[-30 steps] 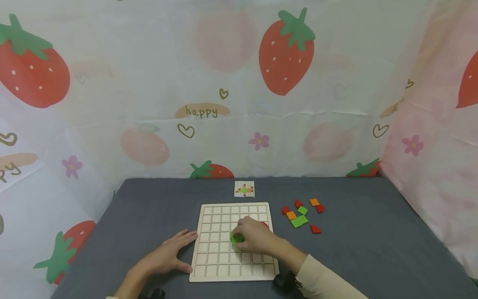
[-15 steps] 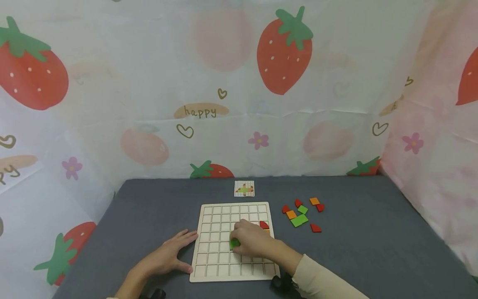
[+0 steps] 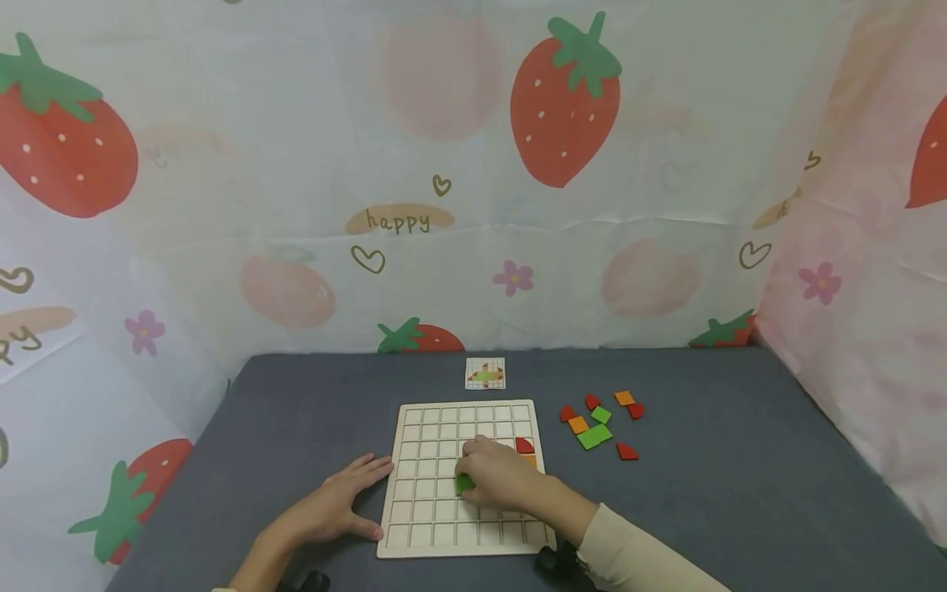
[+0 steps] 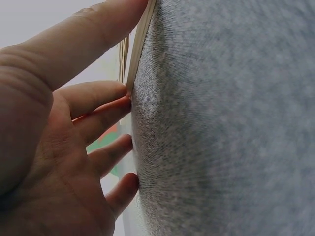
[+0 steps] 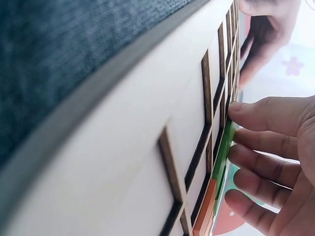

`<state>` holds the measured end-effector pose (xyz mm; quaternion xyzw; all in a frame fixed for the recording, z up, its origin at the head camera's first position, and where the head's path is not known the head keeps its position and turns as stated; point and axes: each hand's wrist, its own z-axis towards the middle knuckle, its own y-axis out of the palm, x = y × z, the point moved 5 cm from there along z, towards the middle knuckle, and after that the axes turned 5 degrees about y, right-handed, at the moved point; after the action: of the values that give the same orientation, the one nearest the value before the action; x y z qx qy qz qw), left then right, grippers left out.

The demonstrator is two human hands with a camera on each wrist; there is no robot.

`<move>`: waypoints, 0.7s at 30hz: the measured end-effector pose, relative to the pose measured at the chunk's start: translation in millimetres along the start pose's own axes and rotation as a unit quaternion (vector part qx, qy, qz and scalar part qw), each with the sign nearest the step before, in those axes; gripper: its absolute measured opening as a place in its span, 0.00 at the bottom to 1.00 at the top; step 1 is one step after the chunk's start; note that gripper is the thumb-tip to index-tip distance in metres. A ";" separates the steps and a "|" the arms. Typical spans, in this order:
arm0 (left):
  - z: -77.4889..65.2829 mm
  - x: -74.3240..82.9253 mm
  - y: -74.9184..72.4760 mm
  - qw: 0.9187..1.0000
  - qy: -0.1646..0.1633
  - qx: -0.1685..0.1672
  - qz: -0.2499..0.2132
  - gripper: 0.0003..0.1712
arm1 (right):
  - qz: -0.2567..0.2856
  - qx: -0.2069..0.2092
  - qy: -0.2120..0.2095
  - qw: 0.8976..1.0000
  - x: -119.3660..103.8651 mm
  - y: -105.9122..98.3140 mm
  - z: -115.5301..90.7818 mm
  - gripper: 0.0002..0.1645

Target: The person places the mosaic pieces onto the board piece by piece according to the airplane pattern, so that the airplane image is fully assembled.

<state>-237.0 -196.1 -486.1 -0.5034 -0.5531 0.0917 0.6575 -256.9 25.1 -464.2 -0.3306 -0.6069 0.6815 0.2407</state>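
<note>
A pale wooden grid board point(image 3: 422, 536) lies flat on the dark cloth. My right hand point(image 3: 494, 470) is over its middle, thumb and fingertips at a green tile point(image 3: 464, 483) set down on the grid. In the right wrist view the thumb and fingers touch the green strip point(image 5: 222, 158), with an orange tile point(image 5: 205, 209) nearer the camera. On the board to the right of this hand are a red quarter-round tile point(image 3: 524, 446) and part of an orange tile point(image 3: 531, 461). My left hand point(image 3: 334, 503) rests spread at the board's left edge, thumb by the near corner.
Right of the board lie several loose tiles: a green rectangle point(image 3: 595, 437), a smaller green piece point(image 3: 601, 415), orange ones point(image 3: 579, 425), and red quarter-rounds point(image 3: 627, 451). A small pattern card point(image 3: 485, 374) sits behind the board. A strawberry-print curtain point(image 3: 444, 164) hangs beyond the table.
My right hand has shifted slightly and lowered over the green tile, uncovering the red tile and part of the orange one. The left hand has stayed in place.
</note>
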 end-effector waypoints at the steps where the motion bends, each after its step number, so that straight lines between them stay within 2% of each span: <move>1: 0.0 -0.1 0.2 1.000 0.000 0.000 0.000 0.57 | 0.000 0.000 0.000 1.000 0.1 0.1 -0.2 0.08; 21: 0.2 -1.4 1.2 1.000 -0.004 0.002 0.000 0.58 | 0.004 0.004 -0.003 1.000 1.0 -1.9 -2.0 0.09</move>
<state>-237.2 -196.4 -487.9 -0.5018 -0.5556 0.0947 0.6561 -256.2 27.4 -462.6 -0.3302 -0.6035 0.6859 0.2372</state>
